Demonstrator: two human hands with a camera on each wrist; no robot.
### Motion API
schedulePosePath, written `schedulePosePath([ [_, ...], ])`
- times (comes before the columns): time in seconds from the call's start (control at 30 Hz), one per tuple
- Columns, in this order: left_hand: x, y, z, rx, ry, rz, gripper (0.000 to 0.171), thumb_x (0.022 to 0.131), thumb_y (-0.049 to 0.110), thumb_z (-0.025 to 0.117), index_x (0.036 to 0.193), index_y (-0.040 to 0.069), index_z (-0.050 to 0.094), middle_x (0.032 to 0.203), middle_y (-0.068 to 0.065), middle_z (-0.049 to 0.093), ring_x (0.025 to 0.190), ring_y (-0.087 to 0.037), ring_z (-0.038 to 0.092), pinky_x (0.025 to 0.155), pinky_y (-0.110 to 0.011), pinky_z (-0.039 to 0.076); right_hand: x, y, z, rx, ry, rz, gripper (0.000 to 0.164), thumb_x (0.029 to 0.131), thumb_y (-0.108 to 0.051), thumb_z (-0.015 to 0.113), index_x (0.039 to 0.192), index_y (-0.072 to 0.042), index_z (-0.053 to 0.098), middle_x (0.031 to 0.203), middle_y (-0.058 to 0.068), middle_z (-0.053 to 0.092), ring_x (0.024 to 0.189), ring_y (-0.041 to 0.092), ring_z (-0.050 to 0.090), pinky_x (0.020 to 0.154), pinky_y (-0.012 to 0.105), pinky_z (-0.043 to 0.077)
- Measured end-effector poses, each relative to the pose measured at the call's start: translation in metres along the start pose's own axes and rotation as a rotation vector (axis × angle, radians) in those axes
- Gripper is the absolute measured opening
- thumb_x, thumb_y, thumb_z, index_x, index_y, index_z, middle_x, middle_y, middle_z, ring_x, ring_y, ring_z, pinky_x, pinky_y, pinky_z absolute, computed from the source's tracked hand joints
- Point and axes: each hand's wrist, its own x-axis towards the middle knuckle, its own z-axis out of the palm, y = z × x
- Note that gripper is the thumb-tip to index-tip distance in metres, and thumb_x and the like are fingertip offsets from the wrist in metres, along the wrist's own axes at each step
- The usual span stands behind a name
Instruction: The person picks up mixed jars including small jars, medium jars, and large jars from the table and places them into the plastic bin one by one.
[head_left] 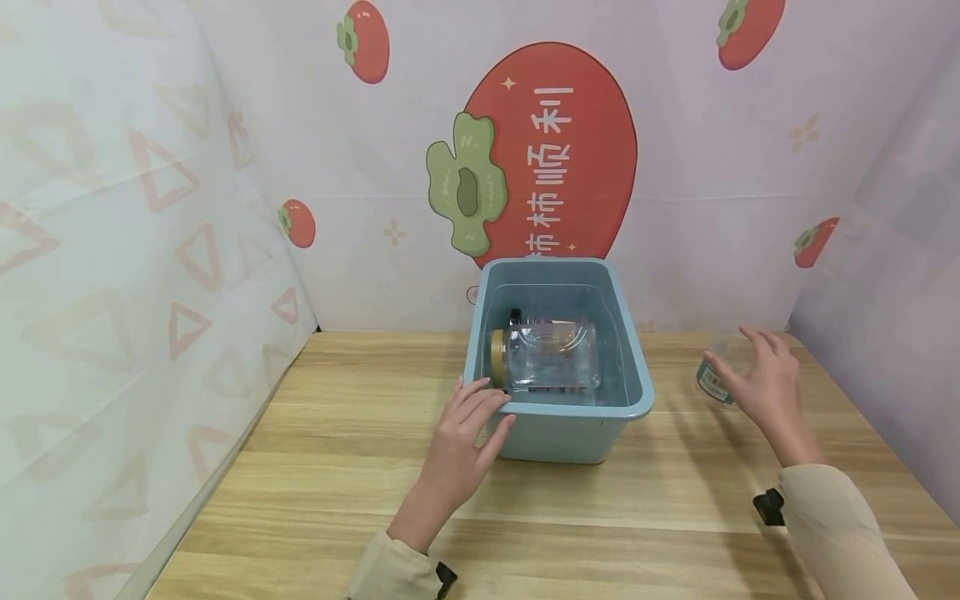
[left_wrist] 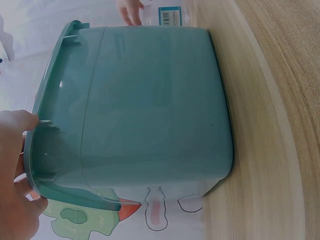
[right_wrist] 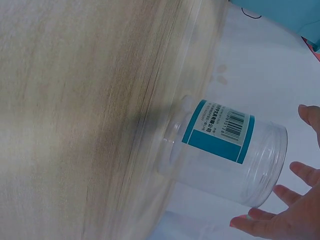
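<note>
A blue plastic bin (head_left: 551, 437) stands on the table, with a clear jar with a yellow lid (head_left: 553, 357) lying on its side inside. My left hand (head_left: 467, 433) holds the bin's front left corner, fingers over the rim and thumb on the outer side. To the right, a clear plastic jar (right_wrist: 225, 150) with a teal and white barcode label stands upright without a lid. Around its mouth, thumb and fingers of my right hand (head_left: 768, 383) are spread apart. In the right wrist view those fingertips (right_wrist: 285, 192) are close to the jar's rim.
Under the lidded jar lie other items, mostly hidden, including a black one (head_left: 515, 317). The wooden table (head_left: 360, 433) meets a printed cloth backdrop (head_left: 390, 275) behind the bin. Cloth also hangs along the left and right sides.
</note>
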Motion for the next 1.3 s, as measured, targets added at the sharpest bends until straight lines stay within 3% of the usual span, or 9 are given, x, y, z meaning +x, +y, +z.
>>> schedulePosePath([
  [0.33, 0.000, 0.000, 0.000, 0.000, -0.003, 0.000, 0.024, 0.092, 0.005, 0.080, 0.115, 0.003, 0.075, 0.115, -0.007, 0.076, 0.125, -0.035, 0.065, 0.113, -0.069, 0.044, 0.001, 0.009, 0.002, 0.010, -0.021, 0.022, 0.081, 0.105, -0.044, 0.062, 0.158, 0.009, 0.033, 0.159, 0.043, 0.027, 0.140, 0.070, 0.026, 0.115, 0.080, 0.021],
  [0.93, 0.000, 0.000, 0.000, 0.006, -0.004, 0.004, 0.022, 0.094, 0.006, 0.079, 0.115, 0.003, 0.075, 0.114, -0.007, 0.076, 0.124, -0.036, 0.066, 0.115, -0.067, 0.044, 0.003, 0.017, 0.013, 0.038, -0.006, 0.022, 0.077, 0.101, -0.030, 0.070, 0.156, 0.011, 0.034, 0.159, 0.043, 0.028, 0.141, 0.069, 0.028, 0.115, 0.079, 0.024],
  [1.3, 0.000, 0.000, 0.001, -0.002, 0.002, 0.009, 0.022, 0.093, 0.005, 0.079, 0.115, 0.003, 0.075, 0.114, -0.007, 0.076, 0.123, -0.037, 0.066, 0.113, -0.069, 0.044, 0.005, 0.017, 0.014, 0.052, -0.012, 0.033, 0.079, 0.101, -0.030, 0.070, 0.156, 0.012, 0.032, 0.161, 0.043, 0.022, 0.143, 0.069, 0.025, 0.115, 0.081, 0.023],
])
